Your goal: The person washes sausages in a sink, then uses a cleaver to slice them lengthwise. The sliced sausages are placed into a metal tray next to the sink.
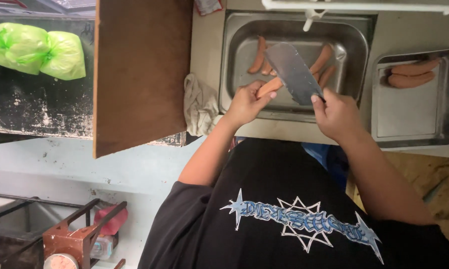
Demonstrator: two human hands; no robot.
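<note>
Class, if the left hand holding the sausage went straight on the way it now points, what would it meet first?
Probably the broad steel cleaver blade held by the right hand; the left hand and its orange sausage point at it, though depth is unclear.

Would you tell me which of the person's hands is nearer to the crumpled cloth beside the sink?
Left. The left hand, holding a sausage, is just beside the cloth; the right hand, gripping the cleaver, is across the sink.

i see an orange-pink sausage (269,87) lying slanted at the near rim of the metal pan (234,60), with a broad grey cleaver (295,73) tilted just right of it, touching it.
</note>
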